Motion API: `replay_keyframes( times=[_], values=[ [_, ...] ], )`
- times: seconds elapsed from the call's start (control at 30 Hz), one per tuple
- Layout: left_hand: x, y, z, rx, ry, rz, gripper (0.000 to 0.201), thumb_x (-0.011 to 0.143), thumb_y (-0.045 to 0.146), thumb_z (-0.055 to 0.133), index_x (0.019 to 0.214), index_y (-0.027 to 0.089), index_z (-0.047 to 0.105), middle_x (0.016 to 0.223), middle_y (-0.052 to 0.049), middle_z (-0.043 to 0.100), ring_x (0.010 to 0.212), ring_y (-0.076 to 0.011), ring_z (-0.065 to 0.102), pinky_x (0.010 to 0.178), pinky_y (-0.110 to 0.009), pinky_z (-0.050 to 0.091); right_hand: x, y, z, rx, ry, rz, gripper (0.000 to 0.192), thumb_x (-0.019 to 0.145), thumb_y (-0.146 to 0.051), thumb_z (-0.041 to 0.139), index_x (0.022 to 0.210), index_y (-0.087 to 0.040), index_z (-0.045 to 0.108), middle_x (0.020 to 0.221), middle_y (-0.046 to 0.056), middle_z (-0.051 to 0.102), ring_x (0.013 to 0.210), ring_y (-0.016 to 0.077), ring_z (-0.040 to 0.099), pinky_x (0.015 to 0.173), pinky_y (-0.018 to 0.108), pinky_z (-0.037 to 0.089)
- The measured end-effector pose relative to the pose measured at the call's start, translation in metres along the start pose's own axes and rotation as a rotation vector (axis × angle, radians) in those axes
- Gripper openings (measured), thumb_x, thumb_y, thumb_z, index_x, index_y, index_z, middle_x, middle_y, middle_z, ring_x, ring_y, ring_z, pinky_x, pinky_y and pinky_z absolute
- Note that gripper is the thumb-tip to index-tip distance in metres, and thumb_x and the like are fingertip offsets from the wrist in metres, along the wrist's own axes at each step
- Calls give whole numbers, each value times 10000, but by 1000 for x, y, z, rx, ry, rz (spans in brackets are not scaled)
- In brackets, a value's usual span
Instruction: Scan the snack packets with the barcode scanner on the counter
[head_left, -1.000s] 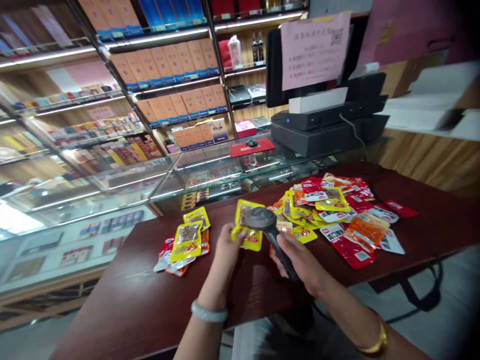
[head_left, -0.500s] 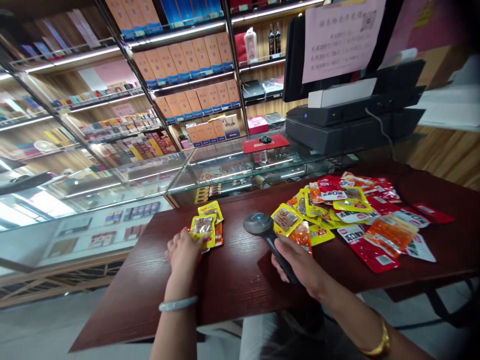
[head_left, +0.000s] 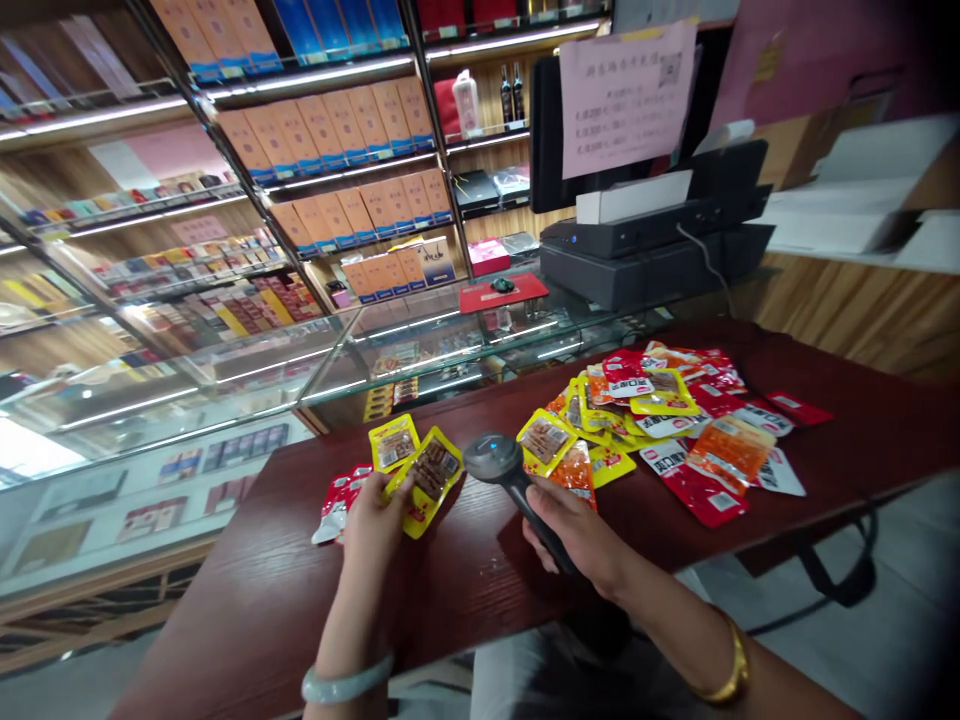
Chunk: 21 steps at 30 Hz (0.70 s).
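Note:
My left hand (head_left: 379,512) grips a yellow snack packet (head_left: 429,475) by its lower edge, lifted over a small stack of red and yellow packets (head_left: 352,490) at the left of the dark wooden table (head_left: 465,580). My right hand (head_left: 574,535) holds a dark handheld barcode scanner (head_left: 504,465) by its handle, head up, just right of that packet. A large pile of red, yellow and orange snack packets (head_left: 660,410) lies to the right of the scanner.
Behind the table runs a glass display counter (head_left: 390,345) with a red mat and mouse (head_left: 504,290). A black register with a monitor and pink notice (head_left: 645,230) stands at the back right. Shelves of boxed goods (head_left: 337,140) fill the wall.
My left hand carried a yellow packet from in front of the scanner over to the small stack on the left, and now holds a yellow packet lifted above it. The scanner stayed in my right hand.

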<state>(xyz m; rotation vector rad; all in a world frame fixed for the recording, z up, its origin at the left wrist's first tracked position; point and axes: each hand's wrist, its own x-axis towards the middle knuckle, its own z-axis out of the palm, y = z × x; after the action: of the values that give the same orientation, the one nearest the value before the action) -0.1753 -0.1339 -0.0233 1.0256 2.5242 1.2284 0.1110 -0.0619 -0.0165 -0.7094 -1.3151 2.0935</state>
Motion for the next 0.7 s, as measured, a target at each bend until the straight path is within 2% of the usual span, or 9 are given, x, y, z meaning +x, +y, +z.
replay_keyframes(
  times=[0.13, 0.37, 0.5, 0.63, 0.7],
  values=[
    [-9, 12, 11, -237, -28, -33, 504, 630, 695, 717, 738, 223, 579, 614, -10, 658, 563, -197, 603, 509, -282, 445, -2, -4, -5, 18, 14, -17, 583, 790, -788, 657, 877, -231, 506, 547, -95, 512, 396, 76, 404, 401, 199, 343],
    [-9, 26, 22, -305, -57, -73, 548, 597, 720, 715, 748, 217, 561, 619, -5, 645, 577, -190, 606, 524, -284, 455, -8, -6, -14, 45, -7, -32, 576, 817, -768, 652, 936, -216, 533, 542, -95, 509, 396, 70, 404, 399, 188, 337],
    [-12, 52, 50, -444, -73, -99, 524, 591, 680, 719, 763, 211, 557, 616, 20, 602, 565, -167, 581, 532, -277, 450, -9, -6, -14, 44, -13, -37, 575, 818, -762, 657, 940, -213, 540, 550, -91, 515, 399, 68, 413, 398, 184, 342],
    [-14, 81, 78, -668, -162, -100, 513, 611, 658, 728, 772, 205, 550, 597, 46, 567, 526, -121, 516, 527, -251, 422, -11, -7, -12, 47, -4, -41, 567, 821, -759, 657, 932, -221, 519, 559, -90, 520, 402, 67, 418, 396, 180, 345],
    [-14, 88, 89, -677, -165, -95, 488, 639, 637, 728, 778, 203, 557, 595, 50, 566, 524, -116, 506, 530, -247, 413, -12, -8, -12, 33, 2, -48, 565, 829, -759, 647, 925, -219, 513, 557, -88, 519, 402, 67, 415, 400, 180, 348]
  ],
)
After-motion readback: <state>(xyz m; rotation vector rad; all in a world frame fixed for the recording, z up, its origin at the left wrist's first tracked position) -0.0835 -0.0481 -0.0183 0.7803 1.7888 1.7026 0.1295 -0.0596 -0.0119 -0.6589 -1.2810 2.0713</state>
